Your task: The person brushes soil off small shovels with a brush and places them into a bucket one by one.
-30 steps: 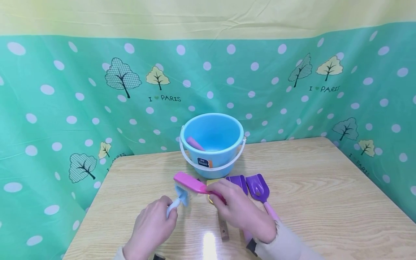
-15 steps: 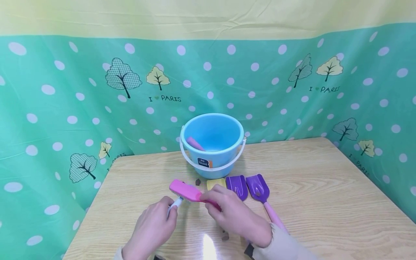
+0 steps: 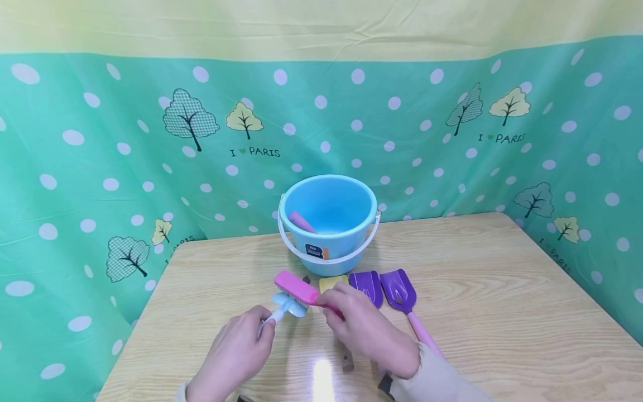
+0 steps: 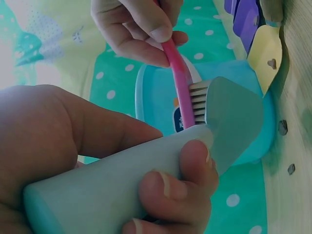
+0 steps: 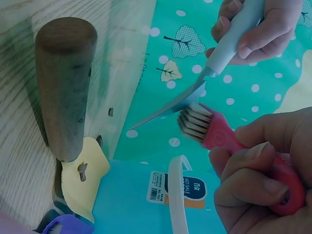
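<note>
A light-blue trowel [image 3: 278,315] is gripped by its pale handle in the left hand [image 3: 238,343], the fingers wrapped round it. A pink brush [image 3: 297,287] is pinched by its handle between the thumb and fingers of the right hand [image 3: 369,330]. Both tools are held up off the worktop [image 3: 502,290], nearer its left edge than its right and in front of the blue bucket [image 3: 339,243], which is set by the far edge. In the wrist views the bristles [image 5: 194,123] are seen against the blade [image 4: 236,114], close to the neck.

For this brushing, the trowel is best kept firmly braced in the left hand, so that the blade is not twisted by each stroke. Light, even strokes are called for, drawn from the neck out to the tip, with the bristles laid flat rather than the brush's hard back edge knocked on the blade. Both faces should be reached by a turn of the left wrist. The work is better kept clear of the yellow shovel [image 3: 331,281] and the two purple shovels [image 3: 366,287], so that no loosened dirt is dropped on them; a few dark crumbs [image 5: 111,112] are already scattered nearby.
</note>
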Available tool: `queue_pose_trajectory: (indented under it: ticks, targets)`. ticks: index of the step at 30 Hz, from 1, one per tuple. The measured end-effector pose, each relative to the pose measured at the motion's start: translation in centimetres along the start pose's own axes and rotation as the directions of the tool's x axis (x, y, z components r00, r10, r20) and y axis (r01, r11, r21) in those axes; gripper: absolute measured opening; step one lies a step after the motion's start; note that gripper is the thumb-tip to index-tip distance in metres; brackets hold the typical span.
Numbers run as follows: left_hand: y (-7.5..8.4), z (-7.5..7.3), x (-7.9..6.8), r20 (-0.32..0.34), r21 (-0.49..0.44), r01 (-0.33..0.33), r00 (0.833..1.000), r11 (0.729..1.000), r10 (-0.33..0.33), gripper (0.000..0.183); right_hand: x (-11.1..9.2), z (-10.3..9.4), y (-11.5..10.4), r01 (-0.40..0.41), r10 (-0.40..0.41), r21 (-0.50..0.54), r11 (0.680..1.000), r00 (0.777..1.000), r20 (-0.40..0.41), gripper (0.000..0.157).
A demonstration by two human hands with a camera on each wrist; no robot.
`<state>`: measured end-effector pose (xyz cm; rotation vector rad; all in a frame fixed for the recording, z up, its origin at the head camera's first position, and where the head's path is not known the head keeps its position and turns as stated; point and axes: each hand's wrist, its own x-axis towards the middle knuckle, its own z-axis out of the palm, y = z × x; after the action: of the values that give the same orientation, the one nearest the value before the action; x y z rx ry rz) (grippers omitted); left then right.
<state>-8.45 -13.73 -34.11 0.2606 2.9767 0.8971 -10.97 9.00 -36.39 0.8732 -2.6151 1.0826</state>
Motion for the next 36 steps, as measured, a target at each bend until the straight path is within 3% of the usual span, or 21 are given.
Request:
queue_pose_trajectory:
  ticks: [18,32,36]
  targets:
    - [0.0,0.1,-0.2,-0.012,0.042,-0.023,1.0,0.999,0.023,0.01,0.2,-0.2,0.6,-0.082,0.083,-0.015,0.996,0.996,0.03,0.019]
    - [0.4,-0.1,-0.4,-0.03,0.06,-0.022,0.999,0.998,0.024,0.009,0.3,-0.3,1.2,-0.187,0.191,-0.048,0.981,0.976,0.109,0.021]
    - [0.4,-0.1,-0.4,-0.029,0.057,-0.021,0.999,0.998,0.023,0.009,0.2,-0.4,1.3,-0.194,0.201,-0.075,0.978,0.975,0.093,0.02]
